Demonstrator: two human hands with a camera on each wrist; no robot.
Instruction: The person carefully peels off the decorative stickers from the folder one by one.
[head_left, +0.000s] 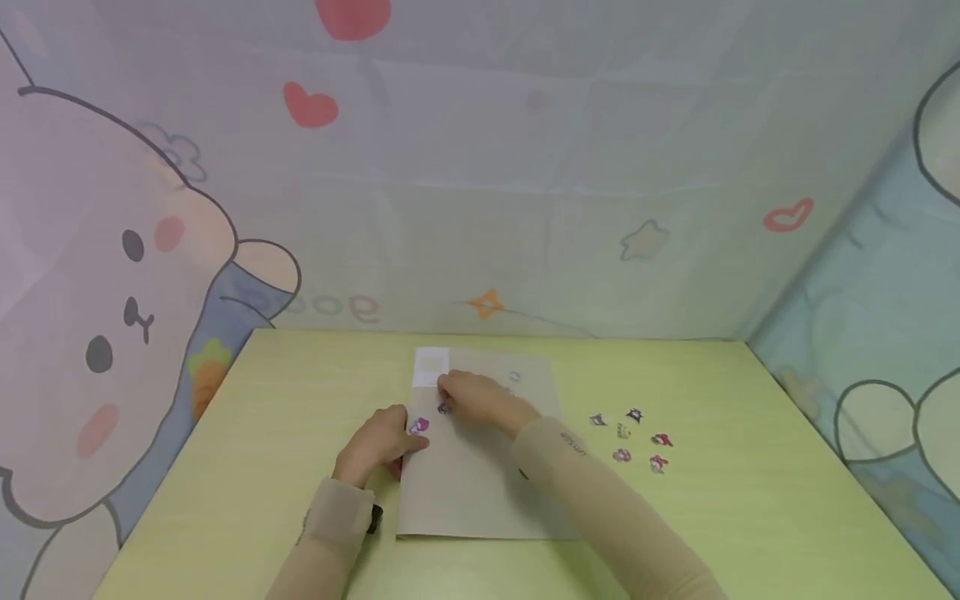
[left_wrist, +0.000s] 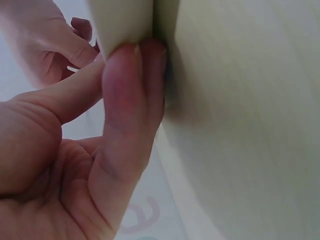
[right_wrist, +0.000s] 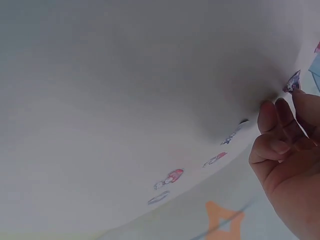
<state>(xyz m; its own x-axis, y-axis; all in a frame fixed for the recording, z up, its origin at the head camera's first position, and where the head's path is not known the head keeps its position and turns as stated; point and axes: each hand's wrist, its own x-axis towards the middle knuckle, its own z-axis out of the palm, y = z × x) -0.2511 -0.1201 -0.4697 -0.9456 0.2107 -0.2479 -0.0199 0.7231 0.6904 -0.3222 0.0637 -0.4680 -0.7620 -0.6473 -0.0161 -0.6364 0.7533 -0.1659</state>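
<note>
A beige notebook or folder [head_left: 480, 483] lies on the table in the head view. My left hand [head_left: 375, 442] grips its left edge, thumb on the cover and fingers at the side; the left wrist view shows the fingertips [left_wrist: 122, 65] against that edge. Beside the thumb is a pink and purple cartoon sticker [head_left: 419, 426] on the cover. My right hand [head_left: 480, 400] reaches over the cover's upper left. In the right wrist view it pinches a small dark purple sticker [right_wrist: 292, 82] between thumb and finger. Further stickers, one with a red part [right_wrist: 175, 175], show along the cover's far side.
Several loose cartoon stickers, such as a red one [head_left: 662, 439] and a black and white one [head_left: 633, 414], lie on the yellow-green table [head_left: 720, 517] to the right. A white label [head_left: 431, 360] marks the cover's upper left corner. A printed curtain [head_left: 480, 167] hangs behind.
</note>
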